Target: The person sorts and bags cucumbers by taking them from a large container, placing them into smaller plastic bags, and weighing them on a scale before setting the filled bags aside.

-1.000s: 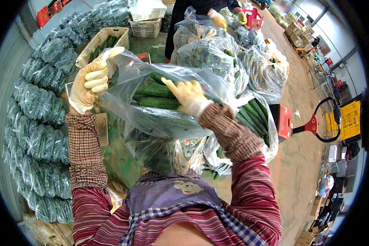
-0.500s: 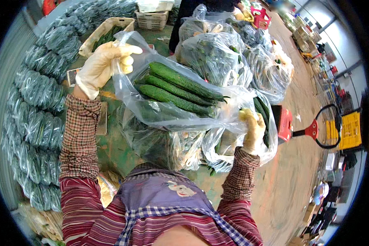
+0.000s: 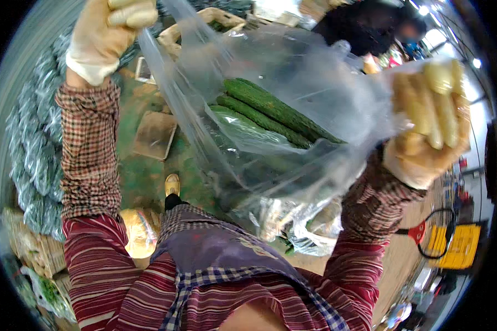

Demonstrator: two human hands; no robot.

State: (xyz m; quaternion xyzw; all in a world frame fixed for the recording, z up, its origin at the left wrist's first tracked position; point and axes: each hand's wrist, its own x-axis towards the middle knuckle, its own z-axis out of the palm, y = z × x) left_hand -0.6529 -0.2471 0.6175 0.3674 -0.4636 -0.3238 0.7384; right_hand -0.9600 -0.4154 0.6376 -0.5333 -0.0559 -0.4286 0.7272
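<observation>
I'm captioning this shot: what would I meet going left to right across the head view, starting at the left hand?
Left hand → shoe → cucumbers → right hand. I left out the clear bag, which overlaps several of these.

A yellow plastic crate (image 3: 467, 244) is partly overlapped by a pallet-truck handle (image 3: 417, 233) — black-looped, red-necked; a corrugated wall (image 3: 10, 94) is seen far left.

bright, right hand (image 3: 429, 118) blurred, edges bent
</observation>
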